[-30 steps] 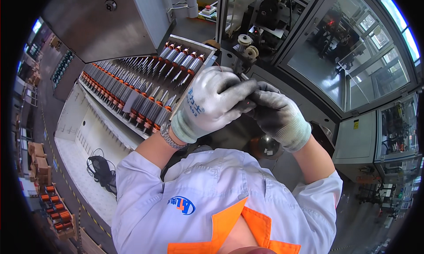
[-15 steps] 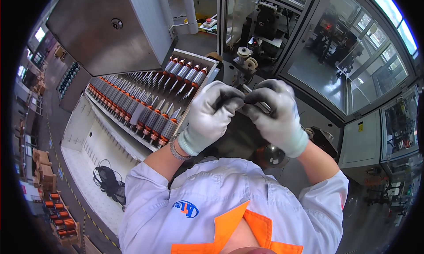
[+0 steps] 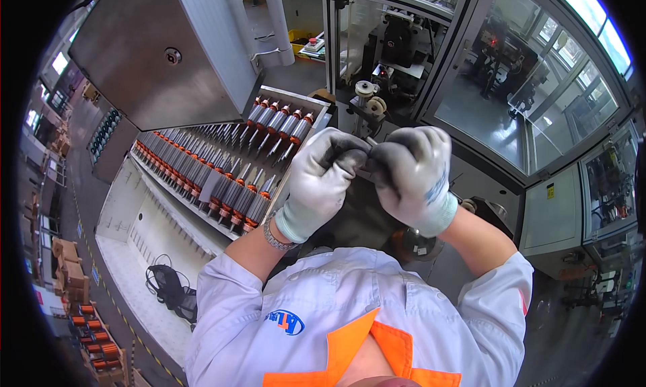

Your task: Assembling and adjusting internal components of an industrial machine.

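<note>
My left hand and my right hand meet in front of my chest. Both wear white gloves with dark, smudged fingers. The fingers of each are curled into a pinch, and the fingertips nearly touch. Between them shows a small, pale metallic bit; its kind is hidden by the gloves. Left of my left hand stand rows of motor armatures with steel shafts, grey cores and orange-copper windings. A further row of armatures lies behind them in a metal-edged tray.
Beyond my hands stands a machine with pale guide pulleys and a glazed door at right. A steel cabinet door juts in at upper left. A black mesh item with a cord lies in the white trough.
My right hand has turned, its back now more toward view, and its fingers are curled tighter. A metal rod seen by its fingers earlier is now mostly hidden. The view has shifted slightly.
</note>
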Tool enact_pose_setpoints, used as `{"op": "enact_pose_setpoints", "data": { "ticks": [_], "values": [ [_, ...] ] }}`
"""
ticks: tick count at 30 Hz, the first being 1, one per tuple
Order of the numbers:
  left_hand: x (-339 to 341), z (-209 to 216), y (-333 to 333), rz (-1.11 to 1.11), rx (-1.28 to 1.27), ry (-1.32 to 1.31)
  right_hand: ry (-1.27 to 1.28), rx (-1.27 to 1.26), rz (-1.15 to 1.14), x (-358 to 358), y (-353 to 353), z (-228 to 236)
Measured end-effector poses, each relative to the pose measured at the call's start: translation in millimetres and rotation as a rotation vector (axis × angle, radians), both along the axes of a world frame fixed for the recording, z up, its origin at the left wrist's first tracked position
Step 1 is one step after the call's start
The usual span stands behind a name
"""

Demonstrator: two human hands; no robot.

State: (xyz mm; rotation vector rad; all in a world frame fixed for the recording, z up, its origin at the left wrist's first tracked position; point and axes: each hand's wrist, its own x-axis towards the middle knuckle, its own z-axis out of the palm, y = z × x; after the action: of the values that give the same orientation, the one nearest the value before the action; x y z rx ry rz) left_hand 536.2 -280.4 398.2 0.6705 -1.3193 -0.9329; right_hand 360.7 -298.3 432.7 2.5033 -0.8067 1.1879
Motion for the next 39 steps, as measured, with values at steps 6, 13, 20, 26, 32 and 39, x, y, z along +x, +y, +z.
{"op": "enact_pose_setpoints", "data": {
  "ticks": [6,13,20,26,32,39],
  "values": [
    [20.4,3.6,-13.3,0.430,-0.629,-0.598,-0.726,1.909,0.445,-10.8,-5.5,8.2],
    [2.5,2.0,-10.1,0.308,-0.388,-0.434,-0.100,0.324,0.172,-4.8,-15.2,8.6],
    [9.5,9.5,-13.5,0.365,-0.614,-0.521,-0.727,1.941,0.570,-19.1,-11.3,19.1],
    [0.4,5.7,-11.9,0.378,-0.574,-0.508,-0.634,1.616,0.442,-16.7,-3.7,19.6],
    [-8.8,11.4,-17.5,0.196,-0.231,-0.148,-0.135,0.141,0.037,-11.6,-12.9,6.9],
    [21.1,23.0,-20.3,0.441,-0.925,-0.668,-0.767,1.963,0.731,-23.8,-13.9,6.0]
  ]
}}
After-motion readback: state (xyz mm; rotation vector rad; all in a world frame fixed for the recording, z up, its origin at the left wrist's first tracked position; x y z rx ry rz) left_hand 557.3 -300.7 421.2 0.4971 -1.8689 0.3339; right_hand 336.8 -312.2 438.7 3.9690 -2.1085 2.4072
